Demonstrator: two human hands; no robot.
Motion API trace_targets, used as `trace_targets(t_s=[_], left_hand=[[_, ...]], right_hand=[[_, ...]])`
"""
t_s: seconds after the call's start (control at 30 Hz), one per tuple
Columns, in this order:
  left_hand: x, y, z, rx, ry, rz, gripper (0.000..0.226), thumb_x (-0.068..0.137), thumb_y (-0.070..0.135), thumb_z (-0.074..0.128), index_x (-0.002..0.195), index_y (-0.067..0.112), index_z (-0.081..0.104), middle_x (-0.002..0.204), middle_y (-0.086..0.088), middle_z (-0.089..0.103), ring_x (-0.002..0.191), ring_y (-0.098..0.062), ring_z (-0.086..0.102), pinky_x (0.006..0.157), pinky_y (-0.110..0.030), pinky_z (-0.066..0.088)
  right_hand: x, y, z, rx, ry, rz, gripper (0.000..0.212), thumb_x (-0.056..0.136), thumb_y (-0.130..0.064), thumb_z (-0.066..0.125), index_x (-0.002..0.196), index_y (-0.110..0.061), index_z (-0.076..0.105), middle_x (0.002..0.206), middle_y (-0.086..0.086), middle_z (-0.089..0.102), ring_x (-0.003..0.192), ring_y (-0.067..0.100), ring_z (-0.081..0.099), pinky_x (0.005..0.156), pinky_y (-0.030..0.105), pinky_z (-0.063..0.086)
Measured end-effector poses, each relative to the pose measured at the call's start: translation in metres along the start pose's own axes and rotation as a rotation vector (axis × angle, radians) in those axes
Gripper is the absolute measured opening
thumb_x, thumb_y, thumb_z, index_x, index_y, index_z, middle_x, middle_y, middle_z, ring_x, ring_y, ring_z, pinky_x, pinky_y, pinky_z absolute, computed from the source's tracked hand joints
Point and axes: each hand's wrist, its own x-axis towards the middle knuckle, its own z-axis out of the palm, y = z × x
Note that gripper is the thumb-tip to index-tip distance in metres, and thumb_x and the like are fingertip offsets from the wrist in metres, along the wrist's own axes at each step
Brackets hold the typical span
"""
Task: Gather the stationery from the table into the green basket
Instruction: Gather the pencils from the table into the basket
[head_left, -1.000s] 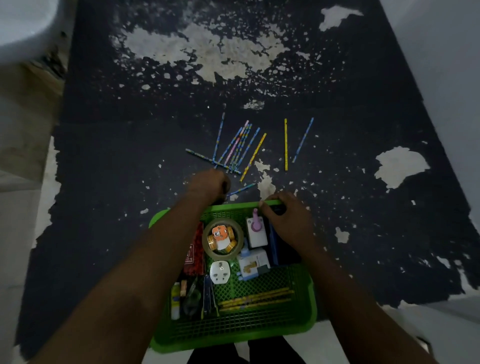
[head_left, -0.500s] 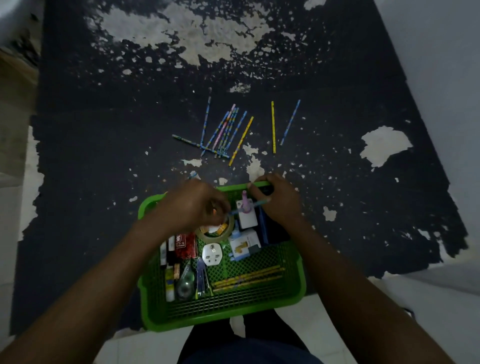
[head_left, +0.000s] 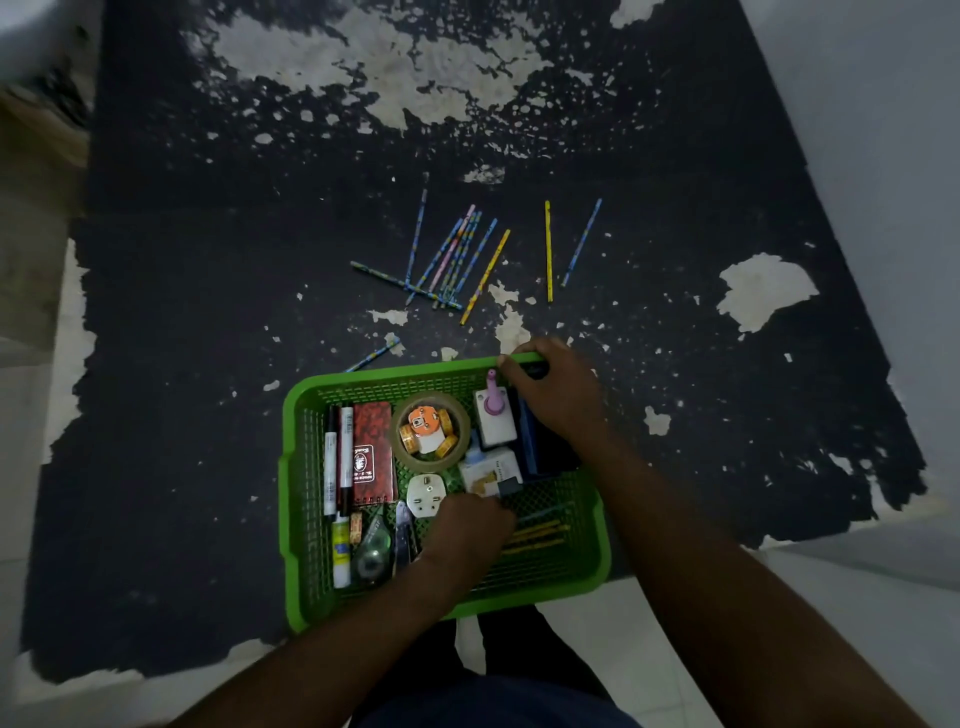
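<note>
Inside the green basket (head_left: 290, 467) — left hand (head_left: 470, 526), perhaps on pencils (head_left: 540, 536)

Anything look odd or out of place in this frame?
A white electrical plug sits in the green basket among pens and tape; it isn't stationery. The table has a badly flaked dark surface, showing pale patches.

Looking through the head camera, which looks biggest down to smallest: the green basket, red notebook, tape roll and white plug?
1. green basket, plainly largest
2. red notebook and tape roll: about alike, not ranked
3. white plug, smallest
</note>
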Motion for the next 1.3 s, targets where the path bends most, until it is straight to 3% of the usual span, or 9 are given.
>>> trace_targets(t_s=[0.1,0.27,0.77,0.83,0.9,0.97,1.1,1.17,1.3], left_hand=[[0.001,-0.002,0.008,-0.01,0.019,0.011,0.049,0.016,0.02,0.096,0.029,0.022,0.049,0.029,0.008,0.042,0.022,-0.01,0.042,0.044,-0.015,0.019],[-0.004,-0.007,0.001,-0.003,0.084,0.033,0.053,0.008,0.019,0.095,0.025,0.022,0.045,0.027,0.008,0.04,0.02,-0.009,0.039,0.046,-0.013,0.017],[-0.011,-0.014,0.023,0.147,0.124,0.116,0.042,0.019,0.027,0.097,0.037,0.021,0.059,0.033,0.009,0.047,0.024,-0.011,0.046,0.033,-0.013,0.032],[-0.01,-0.017,0.024,0.145,0.177,0.17,0.036,0.035,0.036,0.096,0.047,0.023,0.065,0.04,0.008,0.053,0.028,-0.011,0.051,0.035,-0.014,0.034],[-0.008,-0.025,0.014,0.06,0.3,0.192,0.026,0.072,0.05,0.079,0.069,0.026,0.072,0.056,0.007,0.065,0.04,-0.012,0.061,0.039,-0.018,0.04],[-0.003,-0.039,-0.01,-0.105,0.488,0.116,0.027,0.09,0.051,0.059,0.083,0.03,0.075,0.067,0.008,0.07,0.049,-0.01,0.064,0.045,-0.018,0.041],[0.024,-0.088,-0.071,-0.349,0.755,-0.226,0.023,0.091,0.047,0.065,0.081,0.029,0.074,0.069,0.008,0.071,0.06,-0.011,0.065,0.049,-0.021,0.039],[0.04,-0.122,-0.088,-0.425,0.725,-0.399,0.021,0.092,0.045,0.065,0.085,0.028,0.075,0.073,0.007,0.073,0.065,-0.013,0.066,0.053,-0.023,0.039],[0.071,-0.19,-0.108,-0.495,0.371,-0.61,0.014,0.084,0.035,0.076,0.092,0.023,0.077,0.093,-0.003,0.075,0.09,-0.024,0.07,0.072,-0.03,0.051]], right_hand=[[0.0,0.0,0.0,0.012,-0.003,0.008,0.025,0.088,-0.05,0.065,0.089,-0.025,0.066,0.089,-0.007,0.059,0.079,0.007,0.057,0.068,0.027,0.047],[0.001,0.0,0.001,0.007,0.004,0.005,0.024,0.088,-0.049,0.065,0.088,-0.026,0.065,0.089,-0.007,0.059,0.08,0.009,0.058,0.071,0.031,0.051],[0.002,-0.001,0.001,-0.006,0.005,0.007,0.023,0.089,-0.05,0.065,0.089,-0.026,0.066,0.09,-0.007,0.06,0.081,0.008,0.058,0.072,0.031,0.051],[0.002,-0.001,0.001,-0.004,0.003,0.009,0.023,0.089,-0.049,0.065,0.09,-0.026,0.066,0.091,-0.007,0.06,0.082,0.007,0.057,0.072,0.03,0.05],[0.002,0.0,0.0,0.003,-0.007,0.011,0.023,0.089,-0.047,0.065,0.091,-0.025,0.066,0.093,-0.007,0.06,0.083,0.006,0.057,0.072,0.028,0.049],[0.002,0.001,0.001,0.012,-0.013,0.011,0.023,0.088,-0.047,0.065,0.092,-0.025,0.067,0.093,-0.007,0.06,0.084,0.006,0.056,0.072,0.027,0.048],[0.003,0.003,0.003,0.0,0.0,0.002,0.024,0.088,-0.049,0.065,0.091,-0.025,0.067,0.092,-0.008,0.06,0.082,0.003,0.055,0.069,0.023,0.043],[0.003,0.003,0.003,-0.001,-0.002,0.016,0.024,0.087,-0.049,0.065,0.091,-0.025,0.067,0.093,-0.008,0.06,0.083,0.005,0.056,0.069,0.024,0.042],[0.003,0.002,0.002,-0.007,-0.006,0.026,0.024,0.087,-0.049,0.066,0.09,-0.025,0.066,0.091,-0.008,0.062,0.083,0.007,0.058,0.069,0.024,0.043]])
